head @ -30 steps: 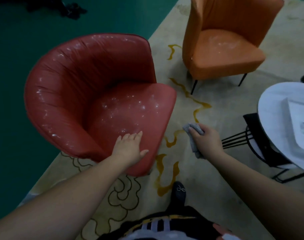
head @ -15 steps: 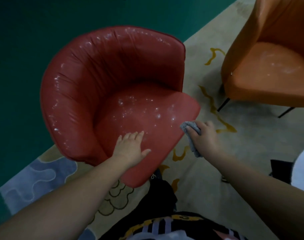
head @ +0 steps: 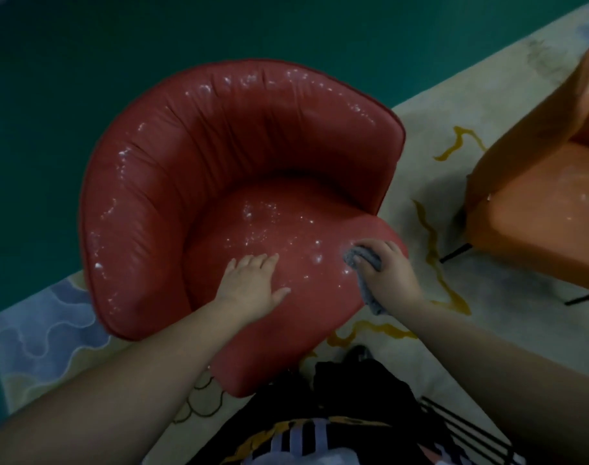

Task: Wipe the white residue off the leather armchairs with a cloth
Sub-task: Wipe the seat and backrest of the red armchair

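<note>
A red leather armchair [head: 199, 169] fills the middle of the view, with white specks scattered over its seat and along the top of its curved back. My left hand [head: 253, 286] rests flat on the front of the seat, fingers straight. My right hand [head: 390, 270] grips a grey cloth [head: 363, 258] and presses it onto the seat's right edge, beside a cluster of specks. The cloth's loose end hangs below my palm. An orange armchair [head: 538, 209] with pale smears on its seat stands at the right edge, partly cut off.
Both chairs stand on a cream rug [head: 430, 119] with yellow and blue patterns. Dark green floor [head: 85, 62] lies beyond the rug at left and top. The orange chair's thin black legs [head: 457, 253] reach onto the rug. My dark clothing shows at the bottom.
My right hand has carried the cloth from beside the chair onto the right edge of the red seat. The view has shifted closer; my left hand stays on the seat.
</note>
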`<state>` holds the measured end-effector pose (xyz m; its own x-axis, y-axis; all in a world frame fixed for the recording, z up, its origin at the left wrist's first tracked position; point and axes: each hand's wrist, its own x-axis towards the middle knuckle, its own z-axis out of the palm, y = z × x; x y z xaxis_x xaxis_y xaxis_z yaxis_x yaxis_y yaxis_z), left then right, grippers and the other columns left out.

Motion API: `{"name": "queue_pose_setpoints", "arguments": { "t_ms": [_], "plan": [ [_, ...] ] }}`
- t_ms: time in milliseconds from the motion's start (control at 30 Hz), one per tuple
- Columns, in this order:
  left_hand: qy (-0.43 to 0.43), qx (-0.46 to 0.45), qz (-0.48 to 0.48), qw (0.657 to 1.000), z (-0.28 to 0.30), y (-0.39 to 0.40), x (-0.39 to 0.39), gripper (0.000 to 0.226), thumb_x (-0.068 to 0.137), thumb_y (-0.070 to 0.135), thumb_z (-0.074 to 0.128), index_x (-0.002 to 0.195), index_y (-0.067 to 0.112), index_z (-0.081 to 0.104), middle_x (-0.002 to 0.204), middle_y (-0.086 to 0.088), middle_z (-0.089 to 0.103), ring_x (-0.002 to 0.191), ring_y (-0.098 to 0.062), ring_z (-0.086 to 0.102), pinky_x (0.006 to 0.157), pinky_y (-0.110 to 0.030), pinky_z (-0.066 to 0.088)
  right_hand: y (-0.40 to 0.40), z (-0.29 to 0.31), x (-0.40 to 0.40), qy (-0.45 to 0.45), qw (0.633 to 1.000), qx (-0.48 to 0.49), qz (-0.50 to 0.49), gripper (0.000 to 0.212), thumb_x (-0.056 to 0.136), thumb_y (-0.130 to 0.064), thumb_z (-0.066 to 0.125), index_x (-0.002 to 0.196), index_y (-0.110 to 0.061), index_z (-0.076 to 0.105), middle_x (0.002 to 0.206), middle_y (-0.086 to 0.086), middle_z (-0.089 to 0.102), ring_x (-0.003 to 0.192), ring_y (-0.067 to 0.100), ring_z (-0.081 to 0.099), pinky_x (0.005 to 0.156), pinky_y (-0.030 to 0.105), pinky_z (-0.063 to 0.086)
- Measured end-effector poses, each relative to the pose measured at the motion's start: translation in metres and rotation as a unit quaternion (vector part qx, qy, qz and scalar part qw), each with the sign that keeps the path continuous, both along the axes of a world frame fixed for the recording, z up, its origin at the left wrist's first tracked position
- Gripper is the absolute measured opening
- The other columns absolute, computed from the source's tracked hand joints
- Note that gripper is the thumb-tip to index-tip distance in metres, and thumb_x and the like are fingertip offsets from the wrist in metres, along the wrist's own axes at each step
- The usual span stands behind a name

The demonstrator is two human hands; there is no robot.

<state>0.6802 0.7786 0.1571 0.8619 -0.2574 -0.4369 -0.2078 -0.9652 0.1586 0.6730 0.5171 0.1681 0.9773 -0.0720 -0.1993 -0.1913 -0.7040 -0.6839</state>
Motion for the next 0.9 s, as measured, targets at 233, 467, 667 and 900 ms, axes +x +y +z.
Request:
{"name": "queue_pose_setpoints", "arguments": {
  "t_ms": [233,467,667,900],
  "plan": [
    [0.028,0.0,0.157,0.987,-0.028,0.014,0.008,0.078,0.09,0.064,0.04,0.152,0.022,0.018,0.156,-0.004,0.026,0.143,-0.024,0.024,0.118,-0.046,0.019,0.009,-0.03,0.074,0.047,0.996,0.01,0.074,0.019,0.085,-0.04,0.065,0.102,-0.036,0.056,0.102,-0.012,0.049,0.084,-0.007,0.049,0.067,0.007,0.032],
    [0.045,-0.02,0.344,0.938,-0.068,0.002,-0.003,0.075,0.091,0.061,0.042,0.151,0.023,0.021,0.155,-0.003,0.028,0.142,-0.023,0.025,0.116,-0.044,0.02,0.016,-0.075,0.132,0.096,0.976,0.022,0.196,0.031,0.084,-0.02,0.062,0.112,-0.03,0.055,0.112,-0.003,0.05,0.092,-0.009,0.045,0.073,0.012,0.035],
    [0.048,-0.024,0.442,0.895,-0.12,-0.008,-0.023,0.076,0.09,0.061,0.043,0.152,0.024,0.019,0.158,0.001,0.022,0.144,-0.021,0.021,0.115,-0.042,0.022,0.027,-0.123,0.161,0.14,0.961,0.08,0.222,0.05,0.085,-0.023,0.07,0.129,-0.032,0.049,0.109,-0.024,0.054,0.096,-0.007,0.055,0.077,0.004,0.039],
    [0.001,-0.066,0.466,0.883,-0.178,0.006,0.011,0.072,0.092,0.057,0.045,0.152,0.024,0.021,0.159,0.002,0.019,0.145,-0.02,0.017,0.117,-0.041,0.022,0.075,-0.197,0.206,0.118,0.962,0.117,0.217,0.039,0.084,-0.021,0.072,0.119,-0.031,0.059,0.12,-0.007,0.057,0.104,0.006,0.059,0.088,0.024,0.052]
  ]
}}
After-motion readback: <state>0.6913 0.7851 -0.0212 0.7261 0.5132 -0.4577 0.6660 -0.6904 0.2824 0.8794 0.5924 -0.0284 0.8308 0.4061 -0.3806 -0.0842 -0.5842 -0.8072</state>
